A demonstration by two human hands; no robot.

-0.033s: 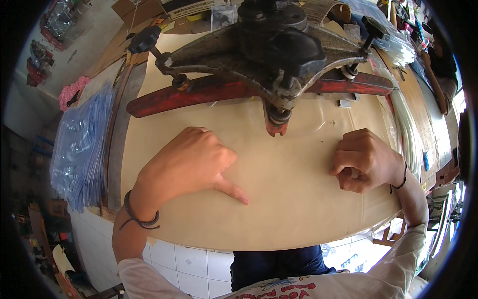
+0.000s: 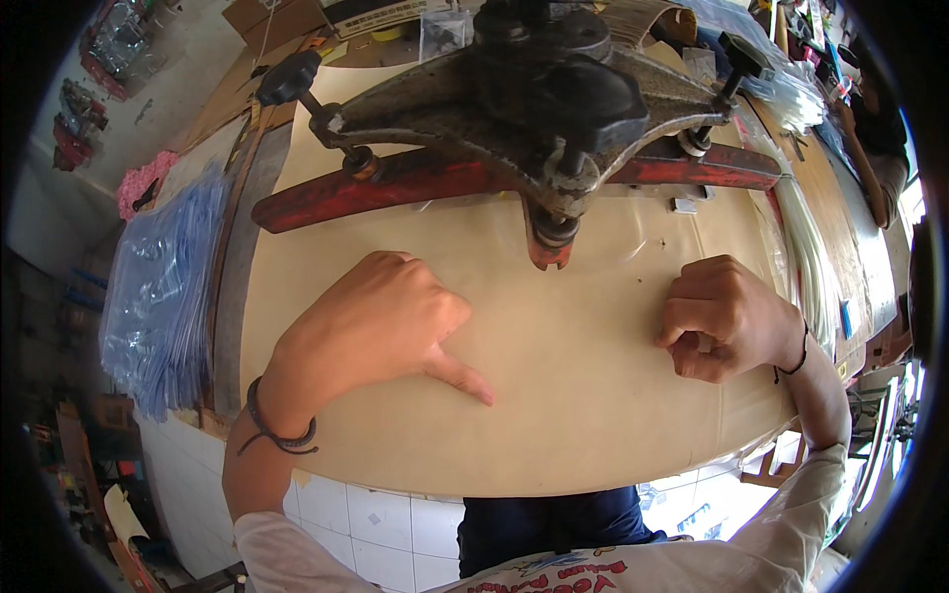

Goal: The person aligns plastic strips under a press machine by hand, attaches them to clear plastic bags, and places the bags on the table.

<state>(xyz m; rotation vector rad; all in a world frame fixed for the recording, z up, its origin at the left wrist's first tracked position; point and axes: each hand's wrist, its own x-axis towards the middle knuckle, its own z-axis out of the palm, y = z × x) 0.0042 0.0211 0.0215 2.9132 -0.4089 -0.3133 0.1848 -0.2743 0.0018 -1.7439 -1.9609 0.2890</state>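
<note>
My left hand rests knuckles-down on the tan sheet that covers the table, fingers curled under and thumb stretched out to the right. My right hand is a closed fist on the same sheet, farther right. Nothing shows in either hand. Just beyond them stands a dark metal press with a long red bar; its red tip hangs over the sheet between my hands. Faint glints near the tip hint at a clear film; I cannot tell whether a hand touches it.
A pile of clear bluish plastic bags lies at the table's left edge. More clear bags run along the right side. Another person's arm is at the far right. White tiles face the table front.
</note>
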